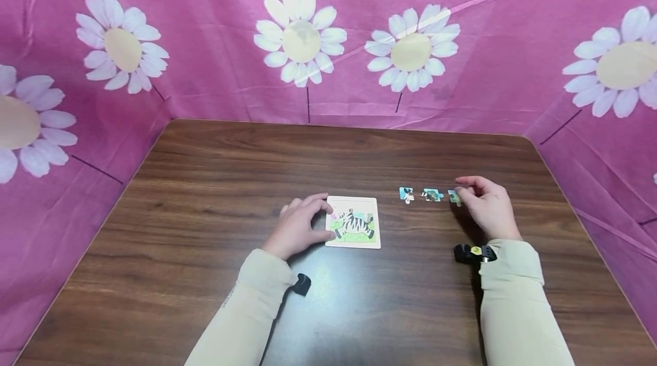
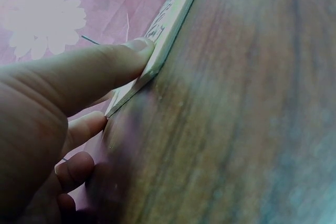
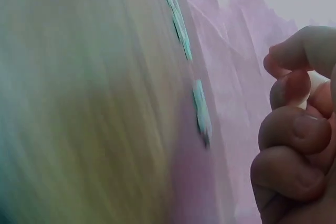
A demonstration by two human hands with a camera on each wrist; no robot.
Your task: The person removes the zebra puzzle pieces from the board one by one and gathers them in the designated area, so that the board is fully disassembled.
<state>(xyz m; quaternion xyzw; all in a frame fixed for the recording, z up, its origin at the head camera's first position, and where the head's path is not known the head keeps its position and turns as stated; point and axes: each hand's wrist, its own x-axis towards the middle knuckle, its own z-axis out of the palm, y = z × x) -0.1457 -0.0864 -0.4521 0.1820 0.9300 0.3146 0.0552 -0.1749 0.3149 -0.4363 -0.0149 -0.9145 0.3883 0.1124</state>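
Note:
My left hand holds the left side of a square zebra jigsaw puzzle board, its thumb and fingertips on the frame. In the left wrist view, the thumb rests over the board's pale edge near a corner, with a finger at that corner. My right hand hovers over the rightmost loose puzzle piece, fingers loosely bent and partly covering it. Two more loose pieces, a middle piece and a left piece, lie in a row beside it. The right wrist view shows nothing between the bent fingers.
The brown wooden table reaches back to a pink cloth printed with large white daisies. Each wrist carries a black band; the right band sits by the sleeve cuff.

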